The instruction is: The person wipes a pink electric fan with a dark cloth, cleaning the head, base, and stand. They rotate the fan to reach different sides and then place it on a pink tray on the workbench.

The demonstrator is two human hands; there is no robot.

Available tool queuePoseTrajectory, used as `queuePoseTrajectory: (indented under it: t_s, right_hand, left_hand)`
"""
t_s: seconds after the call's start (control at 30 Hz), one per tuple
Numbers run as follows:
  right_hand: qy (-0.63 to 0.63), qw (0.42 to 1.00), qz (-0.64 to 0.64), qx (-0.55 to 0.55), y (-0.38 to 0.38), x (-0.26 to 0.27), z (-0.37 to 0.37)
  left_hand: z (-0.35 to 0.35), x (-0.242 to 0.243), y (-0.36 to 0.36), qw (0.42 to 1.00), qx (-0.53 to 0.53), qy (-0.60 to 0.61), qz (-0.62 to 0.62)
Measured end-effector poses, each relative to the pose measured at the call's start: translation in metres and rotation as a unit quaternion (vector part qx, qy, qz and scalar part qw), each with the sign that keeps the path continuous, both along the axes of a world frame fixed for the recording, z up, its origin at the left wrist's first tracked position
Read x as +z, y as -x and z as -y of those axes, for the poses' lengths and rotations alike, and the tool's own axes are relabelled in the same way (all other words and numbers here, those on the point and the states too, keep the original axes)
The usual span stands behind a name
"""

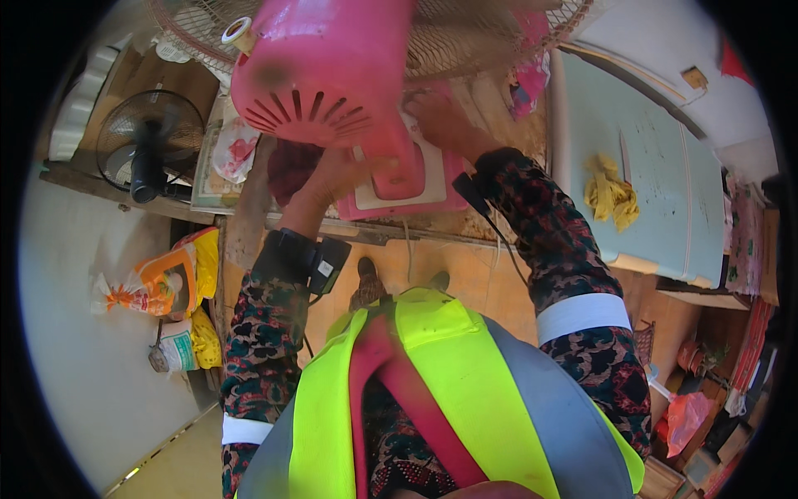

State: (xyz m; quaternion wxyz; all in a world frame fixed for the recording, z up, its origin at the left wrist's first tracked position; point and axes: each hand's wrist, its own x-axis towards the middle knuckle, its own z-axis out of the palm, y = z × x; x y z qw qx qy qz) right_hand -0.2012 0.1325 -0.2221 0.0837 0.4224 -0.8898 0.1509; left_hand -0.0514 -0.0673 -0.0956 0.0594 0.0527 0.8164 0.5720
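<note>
A large pink electric fan [324,75] with a wire-mesh guard stands on a worn wooden table before me, its slotted motor housing towards me and its pink and white base [436,187] near the table's front edge. My left hand [343,178] is at the near left side of the fan's neck, fingers stretched towards it; the housing hides part of it, and whether it grips anything does not show. My right hand [439,118] is beyond the neck on the right, fingers bent down over the far part of the base; its fingertips are partly hidden. A dark red cloth [293,169] lies left of my left hand.
On the left stand a small black fan [146,143] and a plastic bag [235,150]. At right, a pale blue cabinet-like surface [654,125] bears a knife [625,156] and a yellow cloth [611,193]. Cables hang at the table's front edge; filled bags [165,284] are at lower left.
</note>
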Motion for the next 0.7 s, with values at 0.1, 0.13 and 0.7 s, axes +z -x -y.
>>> queuePoseTrajectory:
  t_s: [0.1, 0.13, 0.7]
  right_hand:
    - [0.002, 0.993, 0.114, -0.017, 0.034, -0.005, 0.007]
    - [-0.003, 0.995, 0.100, 0.007, 0.038, -0.008, 0.006]
    - [0.106, 0.984, -0.077, -0.121, -0.076, 0.004, -0.021]
  left_hand:
    - [-0.002, -0.001, 0.003, 0.996, 0.026, 0.080, 0.013]
    - [-0.005, 0.000, 0.002, 0.994, 0.026, 0.105, 0.017]
    - [-0.011, -0.012, 0.001, 0.991, 0.028, 0.129, 0.003]
